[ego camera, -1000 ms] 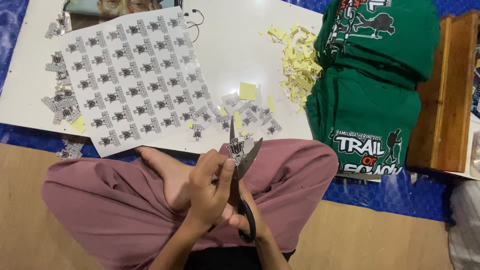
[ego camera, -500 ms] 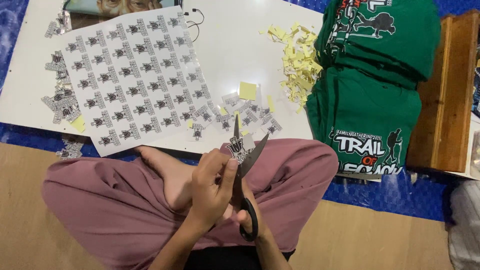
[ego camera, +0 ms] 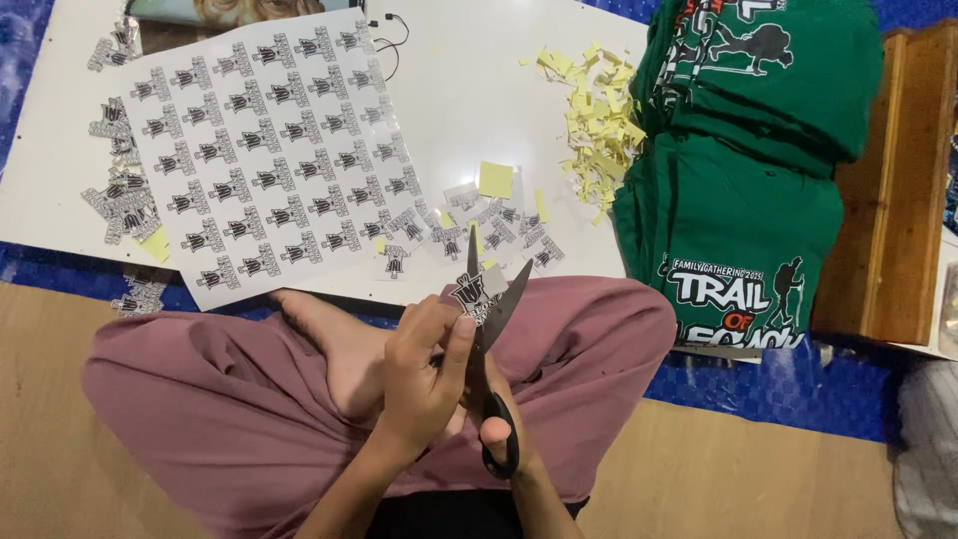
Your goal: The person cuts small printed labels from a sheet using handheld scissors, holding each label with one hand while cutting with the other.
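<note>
My left hand (ego camera: 424, 374) pinches a small printed sticker cut-out (ego camera: 473, 298) above my lap. Black-handled scissors (ego camera: 491, 329) are held in my right hand (ego camera: 494, 431), thumb through the lower handle loop, blades parted around the sticker's right edge. The right hand is mostly hidden behind the left hand. I sit cross-legged in mauve trousers (ego camera: 200, 409). A large sheet of the same black-and-white stickers (ego camera: 264, 150) lies on the white board (ego camera: 469, 90) in front of me.
Cut stickers lie loose by the board's near edge (ego camera: 479, 225) and in a pile at its left (ego camera: 115, 195). Yellow paper scraps (ego camera: 599, 120) are heaped at the right. Folded green printed shirts (ego camera: 743, 170) are stacked beside a wooden box (ego camera: 898, 190).
The scissor blades have spread wider around the sticker, and the left hand has turned the sticker slightly. Everything on the board stays where it was.
</note>
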